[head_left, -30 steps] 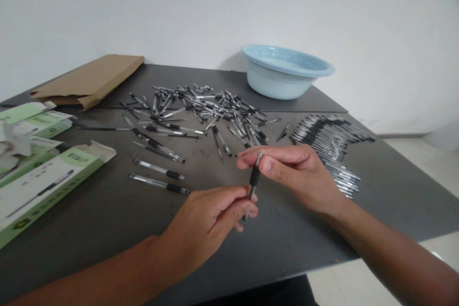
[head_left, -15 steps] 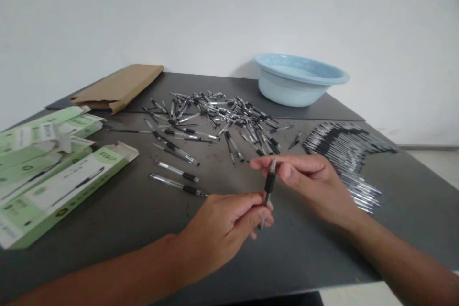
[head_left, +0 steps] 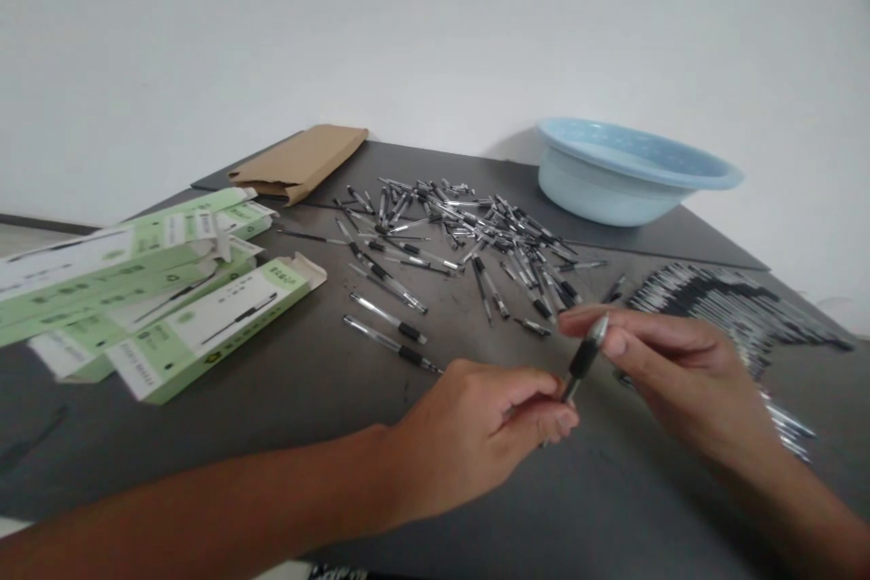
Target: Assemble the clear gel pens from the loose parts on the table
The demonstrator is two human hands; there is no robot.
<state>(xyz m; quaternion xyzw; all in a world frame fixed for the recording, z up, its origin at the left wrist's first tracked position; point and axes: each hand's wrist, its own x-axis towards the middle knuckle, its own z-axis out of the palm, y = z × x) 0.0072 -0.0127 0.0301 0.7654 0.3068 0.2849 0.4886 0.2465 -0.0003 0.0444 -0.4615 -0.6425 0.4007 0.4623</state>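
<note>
The slim black-gripped plastic pen (head_left: 583, 360) slants toward far right, pinched by the left hand (head_left: 476, 435); whether the right hand (head_left: 683, 372), at its far tip, also grips, I cannot tell.

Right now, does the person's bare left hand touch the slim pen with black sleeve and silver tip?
Touching: the head view shows the left hand pinching the slim pen between thumb and fingers, below its black sleeve.

Passage open: near middle of desk (head_left: 612, 498). Obstacles: loose pens (head_left: 468, 219) ahead, boxes (head_left: 204, 326) left, lined-up pens (head_left: 707, 304) right (basin (head_left: 604, 190) farther back).
</note>
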